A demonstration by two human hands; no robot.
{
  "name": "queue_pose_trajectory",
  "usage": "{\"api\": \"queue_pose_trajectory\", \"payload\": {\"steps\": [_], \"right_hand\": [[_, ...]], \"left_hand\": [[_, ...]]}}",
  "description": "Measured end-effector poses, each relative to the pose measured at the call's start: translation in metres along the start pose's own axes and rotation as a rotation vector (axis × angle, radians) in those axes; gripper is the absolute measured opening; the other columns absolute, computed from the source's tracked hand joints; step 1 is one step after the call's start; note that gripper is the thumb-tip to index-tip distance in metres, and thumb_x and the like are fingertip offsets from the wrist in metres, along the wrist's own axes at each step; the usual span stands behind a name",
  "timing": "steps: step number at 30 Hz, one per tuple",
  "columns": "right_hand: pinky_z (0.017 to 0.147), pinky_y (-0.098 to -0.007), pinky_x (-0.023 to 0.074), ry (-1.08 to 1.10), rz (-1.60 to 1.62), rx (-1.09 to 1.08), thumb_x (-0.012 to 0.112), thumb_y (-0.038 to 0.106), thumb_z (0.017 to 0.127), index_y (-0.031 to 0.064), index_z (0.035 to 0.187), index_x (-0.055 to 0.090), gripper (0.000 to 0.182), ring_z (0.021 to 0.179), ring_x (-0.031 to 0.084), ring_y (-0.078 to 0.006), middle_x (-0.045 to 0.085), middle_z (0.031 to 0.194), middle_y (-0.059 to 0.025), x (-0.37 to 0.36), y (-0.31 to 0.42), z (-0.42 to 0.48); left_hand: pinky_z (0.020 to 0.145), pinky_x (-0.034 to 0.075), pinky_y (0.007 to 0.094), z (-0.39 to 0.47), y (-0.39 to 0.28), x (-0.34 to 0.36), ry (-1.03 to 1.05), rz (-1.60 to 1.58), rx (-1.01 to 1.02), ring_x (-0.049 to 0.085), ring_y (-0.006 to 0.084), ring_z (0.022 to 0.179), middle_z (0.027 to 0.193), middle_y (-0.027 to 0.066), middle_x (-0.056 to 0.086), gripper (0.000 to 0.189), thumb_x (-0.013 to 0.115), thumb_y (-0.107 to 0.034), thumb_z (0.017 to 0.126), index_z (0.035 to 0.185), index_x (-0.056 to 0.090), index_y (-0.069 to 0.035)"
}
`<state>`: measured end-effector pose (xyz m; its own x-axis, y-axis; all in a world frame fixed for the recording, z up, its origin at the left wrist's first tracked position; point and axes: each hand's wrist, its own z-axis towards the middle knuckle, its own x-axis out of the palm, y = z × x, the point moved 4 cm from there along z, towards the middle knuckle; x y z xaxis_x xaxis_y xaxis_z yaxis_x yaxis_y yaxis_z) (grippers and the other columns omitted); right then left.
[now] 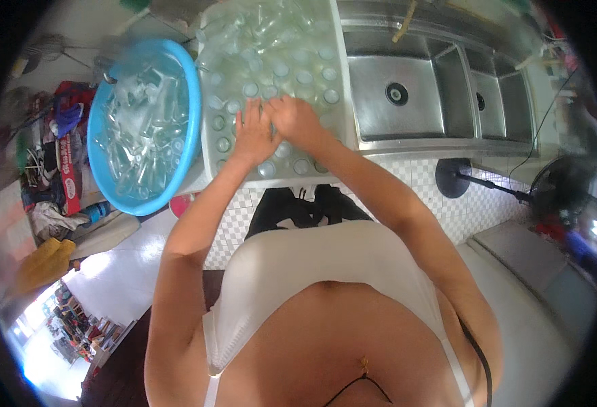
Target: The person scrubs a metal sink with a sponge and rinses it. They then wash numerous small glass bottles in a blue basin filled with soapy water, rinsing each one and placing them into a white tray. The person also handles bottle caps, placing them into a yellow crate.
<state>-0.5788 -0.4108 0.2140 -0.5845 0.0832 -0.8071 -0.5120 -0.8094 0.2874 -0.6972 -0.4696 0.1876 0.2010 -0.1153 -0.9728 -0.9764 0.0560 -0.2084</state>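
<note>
A white rectangular tub point(347, 76) holds many clear glass bottles in cloudy water, several upright near its front, others lying at the back. Over the upright bottles my left hand point(255, 133) is spread, palm down, fingers apart. My right hand point(292, 118) is curled beside it, touching or nearly touching its fingers. Whether the right fingers grip a bottle is hidden. One upright bottle point(250, 90) stands just beyond my left fingertips. On the left, a blue oval plastic basin point(194, 96) holds more clear bottles point(148, 122), tumbled together in water.
A steel double sink point(397, 119) adjoins the tub on the right. A metal faucet point(109, 77) reaches over the blue basin's left rim. Boxes and cloths crowd the far left, with a yellow cloth point(46, 264) below. A pedestal fan point(563, 188) stands at the right.
</note>
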Motion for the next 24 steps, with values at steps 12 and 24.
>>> {"api": "queue_pose_trajectory", "payload": {"steps": [12,24], "right_hand": [[0.081,-0.0424,0.0567,0.338,-0.009,0.266,0.068,0.016,0.082,0.0169,0.121,0.069,0.04,0.107,0.066,-0.0243,0.067,0.124,-0.0012,0.011,-0.037,0.015],[0.122,-0.0661,0.0027,0.436,-0.091,0.314,0.063,0.052,0.092,0.0188,0.161,0.034,0.081,0.159,0.003,-0.034,0.013,0.171,-0.0152,0.03,-0.041,0.007]], "left_hand": [[0.121,0.012,0.0659,0.029,-0.025,0.031,-0.085,-0.004,-0.042,0.005,0.0448,0.157,0.168,0.026,0.012,0.1,0.064,-0.061,0.089,0.161,0.025,-0.003],[0.112,0.035,0.0577,0.03,0.045,-0.055,-0.243,-0.152,0.062,0.036,0.043,0.143,0.149,0.0239,0.043,0.075,0.079,-0.026,0.079,0.146,0.05,-0.006]]}}
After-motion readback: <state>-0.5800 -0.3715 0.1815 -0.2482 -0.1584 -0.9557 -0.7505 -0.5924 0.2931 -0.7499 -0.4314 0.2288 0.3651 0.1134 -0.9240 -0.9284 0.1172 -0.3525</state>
